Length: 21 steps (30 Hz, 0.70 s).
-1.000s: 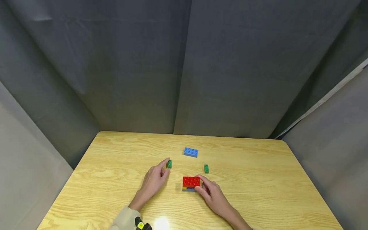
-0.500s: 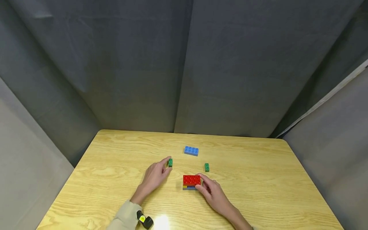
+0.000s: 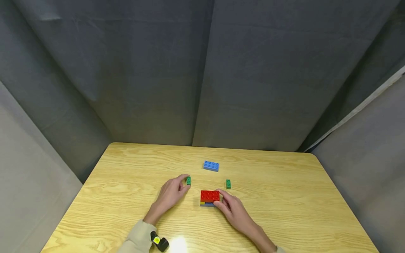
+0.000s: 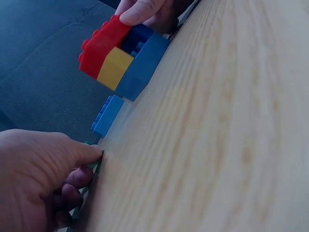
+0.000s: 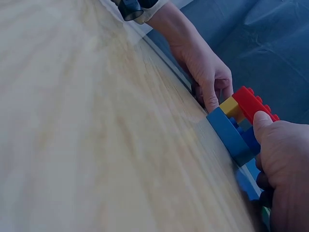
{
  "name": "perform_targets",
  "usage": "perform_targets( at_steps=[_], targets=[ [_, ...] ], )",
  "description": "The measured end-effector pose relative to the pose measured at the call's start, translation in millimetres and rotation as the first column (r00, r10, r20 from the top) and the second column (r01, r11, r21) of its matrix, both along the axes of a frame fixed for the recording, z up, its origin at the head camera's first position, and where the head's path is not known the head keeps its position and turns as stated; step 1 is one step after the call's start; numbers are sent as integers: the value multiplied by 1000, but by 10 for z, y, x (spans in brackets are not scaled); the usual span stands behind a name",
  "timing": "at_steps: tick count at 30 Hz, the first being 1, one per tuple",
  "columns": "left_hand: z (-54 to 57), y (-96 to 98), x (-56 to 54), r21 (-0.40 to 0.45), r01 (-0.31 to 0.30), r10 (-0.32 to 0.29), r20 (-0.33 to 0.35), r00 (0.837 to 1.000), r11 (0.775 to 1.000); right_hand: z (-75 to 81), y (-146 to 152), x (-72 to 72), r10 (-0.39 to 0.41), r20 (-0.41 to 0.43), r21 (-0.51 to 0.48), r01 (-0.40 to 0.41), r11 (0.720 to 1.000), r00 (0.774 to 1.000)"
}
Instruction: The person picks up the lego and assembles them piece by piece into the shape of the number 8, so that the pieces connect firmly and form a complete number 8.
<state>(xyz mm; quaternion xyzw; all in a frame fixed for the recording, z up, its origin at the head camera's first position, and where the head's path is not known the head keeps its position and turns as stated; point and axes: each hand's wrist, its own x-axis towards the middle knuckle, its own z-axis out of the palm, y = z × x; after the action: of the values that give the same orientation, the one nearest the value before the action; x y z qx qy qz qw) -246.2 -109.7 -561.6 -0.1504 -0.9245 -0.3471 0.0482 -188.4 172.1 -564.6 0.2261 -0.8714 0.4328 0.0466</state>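
Observation:
My left hand (image 3: 172, 191) pinches a small green brick (image 3: 188, 181) between thumb and index finger. In the left wrist view my fingers hide most of that brick. My right hand (image 3: 235, 214) grips the right end of a small stack. A red brick (image 3: 210, 196) forms its top, over a yellow brick (image 4: 115, 67) at the left end and a dark blue brick (image 5: 250, 140) at the right end, with a gap between them. Below these, a larger blue brick (image 5: 229, 135) makes the base. The stack sits close over the table, right of the green brick.
Farther back on the wooden table (image 3: 284, 196) lies a separate blue brick (image 3: 211, 166). A second small green brick (image 3: 228, 184) stands just beyond my right hand. Grey curtains (image 3: 152, 77) close off the back and sides. My left wrist wears a black strapped device (image 3: 159, 241).
My right hand has shifted the stack slightly away from me and a bit left. My left hand stays at the green brick, which has moved only slightly to the right.

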Motion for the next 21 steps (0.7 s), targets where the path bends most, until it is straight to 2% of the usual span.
perform_targets(
  at_steps=[7, 9, 14, 21],
  targets=[
    [7, 39, -1, -26, 15, -16, -54, 998, 1000, 13, -55, -119, 1, 30, 9, -1, 1000, 1000],
    [-2, 50, -4, -29, 17, -19, -50, 999, 999, 12, -68, -143, -2, 31, 10, 2, 1000, 1000],
    [-23, 61, 6, -44, 26, -27, -37, 999, 999, -5, -91, -162, -2, 32, -10, 2, 1000, 999],
    [-37, 59, 34, -61, 23, -27, -55, 998, 998, -25, -111, -147, 2, 28, -28, -1, 1000, 1000]
  ],
)
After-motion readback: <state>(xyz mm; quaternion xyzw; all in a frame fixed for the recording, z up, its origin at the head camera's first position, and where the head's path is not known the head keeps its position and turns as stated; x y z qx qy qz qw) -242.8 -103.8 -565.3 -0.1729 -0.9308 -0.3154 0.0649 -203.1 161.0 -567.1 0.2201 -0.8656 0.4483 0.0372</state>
